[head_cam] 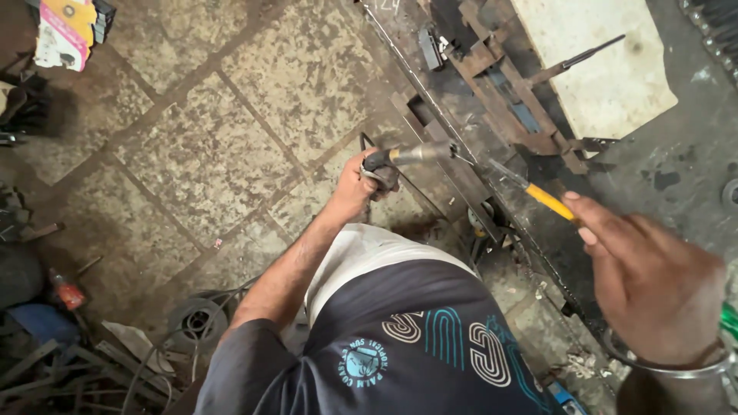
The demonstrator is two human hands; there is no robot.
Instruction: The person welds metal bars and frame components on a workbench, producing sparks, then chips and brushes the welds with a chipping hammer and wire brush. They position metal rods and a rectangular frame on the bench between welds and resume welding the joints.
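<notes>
My left hand (355, 187) grips the black handle of a blurred grey metal tool (415, 154) with a cable trailing from it. The tool's front end reaches a long dark steel bar (430, 92) of a rusty metal frame (500, 84). My right hand (653, 288), with a metal bangle at the wrist, holds a yellow-handled tool (547, 200) by its end. That tool's thin metal tip (500, 173) points toward the same spot on the bar, close to the grey tool's head. My dark printed shirt fills the bottom middle.
A pale slab (600, 61) lies at the top right with a dark rod-like tool (584, 55) on it. The stained stone-tile floor (215, 146) spreads to the left. Scrap metal, a wire coil (196, 319) and a red bottle (68, 293) crowd the lower left.
</notes>
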